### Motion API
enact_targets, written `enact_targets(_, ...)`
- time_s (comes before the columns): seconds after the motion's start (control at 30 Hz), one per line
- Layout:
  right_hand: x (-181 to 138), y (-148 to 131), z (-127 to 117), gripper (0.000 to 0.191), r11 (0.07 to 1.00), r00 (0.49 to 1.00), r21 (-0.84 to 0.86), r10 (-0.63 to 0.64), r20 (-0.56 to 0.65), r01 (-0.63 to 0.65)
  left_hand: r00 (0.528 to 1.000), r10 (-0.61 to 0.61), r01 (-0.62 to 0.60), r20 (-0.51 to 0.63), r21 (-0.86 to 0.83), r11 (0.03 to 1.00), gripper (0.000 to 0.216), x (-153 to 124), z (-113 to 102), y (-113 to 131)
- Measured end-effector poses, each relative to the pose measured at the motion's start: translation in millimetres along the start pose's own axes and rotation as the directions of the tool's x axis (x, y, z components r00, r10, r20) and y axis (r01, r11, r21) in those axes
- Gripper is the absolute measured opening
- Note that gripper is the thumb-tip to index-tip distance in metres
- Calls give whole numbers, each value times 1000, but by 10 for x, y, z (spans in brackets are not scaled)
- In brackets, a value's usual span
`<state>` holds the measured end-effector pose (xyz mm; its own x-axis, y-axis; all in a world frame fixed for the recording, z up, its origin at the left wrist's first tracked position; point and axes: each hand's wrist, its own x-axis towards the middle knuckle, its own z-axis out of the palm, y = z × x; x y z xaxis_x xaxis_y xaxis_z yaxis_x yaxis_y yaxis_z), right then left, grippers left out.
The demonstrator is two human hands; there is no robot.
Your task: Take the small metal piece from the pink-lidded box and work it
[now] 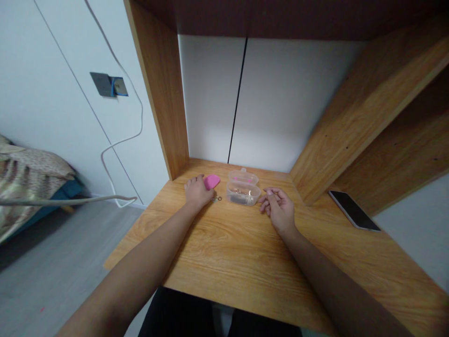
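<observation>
My left hand [197,191] rests on the table with its fingers and thumb apart, beside a flat pink rounded piece [213,181]. The hand hides that piece's left edge. Close to my left thumb lie small ring-like bits [219,198], one of them dark. Between my hands stands a clear plastic case [243,200], its see-through lid [242,177] tipped back. Small trinkets show inside, too fine to name. Right of the case, my right hand [279,208] has thumb and forefinger pinched together, the other fingers curled. Whatever sits in that pinch is too small to make out.
A phone [354,210] lies on the wooden table [224,252] at the right. Wooden side panels [164,93] and a dark shelf [266,18] enclose the nook. A white cable [105,159] hangs at the left near a wall socket [119,86].
</observation>
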<state>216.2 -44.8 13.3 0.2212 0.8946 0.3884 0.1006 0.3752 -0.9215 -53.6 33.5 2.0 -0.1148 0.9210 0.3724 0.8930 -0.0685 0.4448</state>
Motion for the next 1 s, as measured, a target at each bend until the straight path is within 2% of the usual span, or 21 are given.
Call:
enact_targets(0.13,0,38,-6,32,998,999,-49,-43,3,43,996,33,-41,-82,-94,995,61,-11,-32,59)
enact_targets(0.3,-28,44,12,26,974,987,-166,-158,-6,155,962,217,-251,-168,-221,942,60,-103,-136,194)
enact_targets(0.43,-49,-42,31,18,913,958,-291,-284,45,285,891,412,-452,-191,-295,842,56,-207,-208,298)
enact_targets(0.53,-44,-81,35,25,866,931,-342,-350,103,364,823,534,-567,-195,-340,750,49,-286,-229,364)
enact_targets(0.63,-32,-69,24,28,787,891,-422,-425,157,450,759,624,-640,-184,-385,665,44,-347,-213,413)
enact_targets(0.73,-25,-39,4,20,737,875,-478,-444,192,478,722,669,-668,-178,-432,606,41,-371,-175,438)
enact_targets(0.9,-26,-42,-2,11,750,891,-489,-423,163,445,728,661,-652,-183,-481,586,47,-347,-112,437)
enact_targets(1.0,-27,-70,8,12,749,890,-508,-446,90,426,773,615,-601,-153,-487,634,65,-328,-63,421)
